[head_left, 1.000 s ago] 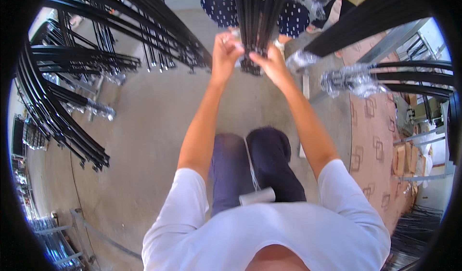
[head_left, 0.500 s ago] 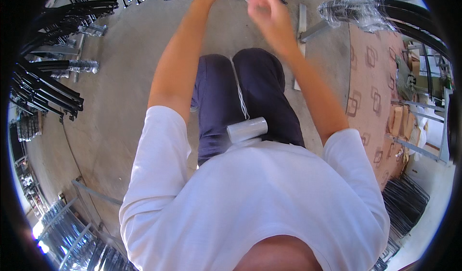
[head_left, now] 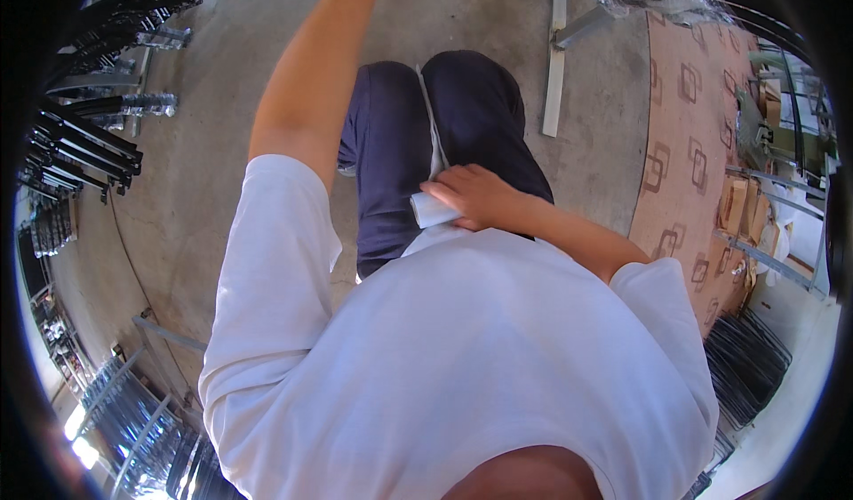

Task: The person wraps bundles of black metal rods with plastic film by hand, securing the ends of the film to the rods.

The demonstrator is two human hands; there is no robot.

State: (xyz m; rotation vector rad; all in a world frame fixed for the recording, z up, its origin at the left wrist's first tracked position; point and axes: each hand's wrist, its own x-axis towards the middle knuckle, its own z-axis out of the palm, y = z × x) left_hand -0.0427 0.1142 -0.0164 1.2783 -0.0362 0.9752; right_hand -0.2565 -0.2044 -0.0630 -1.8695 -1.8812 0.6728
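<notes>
My right hand (head_left: 475, 196) is drawn back to my waist, with its fingers closed around a small white roll (head_left: 433, 210) that hangs by a white strap (head_left: 433, 136) against my dark trousers. My left arm (head_left: 311, 83) stretches up and forward, and its hand is cut off by the top edge of the view. My white shirt fills the lower half of the picture.
Bundles of black metal rods (head_left: 84, 140), some with plastic-wrapped ends, lie on the concrete floor at the left. A grey metal bar (head_left: 554, 65) lies on the floor at the upper right, beside a patterned brown mat (head_left: 689, 145) and shelving (head_left: 764, 225).
My right hand has come down from the black rods ahead to the white roll at my waist. The view has tilted down, and my left hand has passed beyond the top edge.
</notes>
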